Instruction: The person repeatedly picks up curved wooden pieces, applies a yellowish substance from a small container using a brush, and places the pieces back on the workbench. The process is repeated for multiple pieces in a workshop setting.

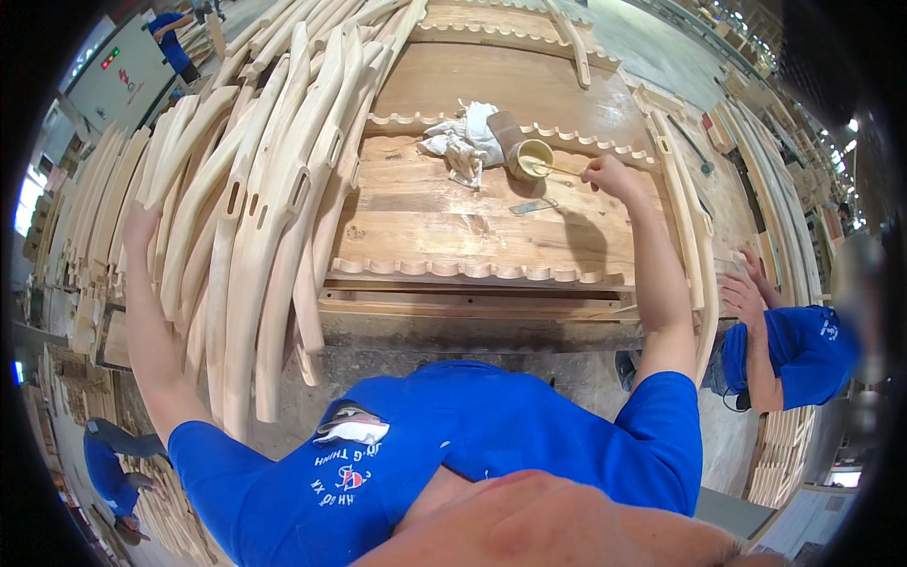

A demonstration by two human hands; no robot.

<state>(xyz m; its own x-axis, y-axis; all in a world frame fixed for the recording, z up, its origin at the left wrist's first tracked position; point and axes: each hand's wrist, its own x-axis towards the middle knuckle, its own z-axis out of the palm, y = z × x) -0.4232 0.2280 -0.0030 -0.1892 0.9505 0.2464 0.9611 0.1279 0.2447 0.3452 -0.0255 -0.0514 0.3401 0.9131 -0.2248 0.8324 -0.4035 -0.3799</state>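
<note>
My right hand is stretched far out over a wooden bench top and pinches a thin stick whose tip dips into a small round cup of pale yellow glue. My left hand rests flat on the outer edge of a big stack of curved pale wooden chair parts with slots cut in them. A crumpled white rag lies just left of the cup. A small flat metal blade lies on the boards below the cup.
Scalloped wooden rails edge the bench. More curved parts lie along its right side, where another person in a blue shirt has both hands on them. Further stacks of parts stand at left. Two more people are at the upper and lower left.
</note>
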